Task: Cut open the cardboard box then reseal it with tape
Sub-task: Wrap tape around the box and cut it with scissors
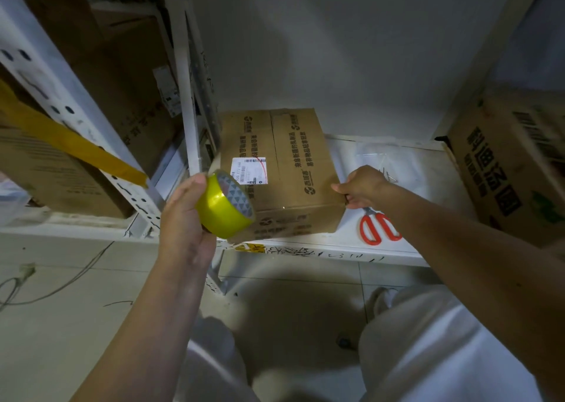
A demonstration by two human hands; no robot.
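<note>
Fingers of the left hand [183, 218] curl round a yellow tape roll [224, 207], held up just before the near left corner of the cardboard box [284, 172]. Right hand [362, 187] grips the box's near right top corner, fingers bent over the edge. Flaps closed, the box sits on a white shelf [351, 242], red-handled scissors [377, 225] just beside it, a larger printed carton [513, 163] farther right.
</note>
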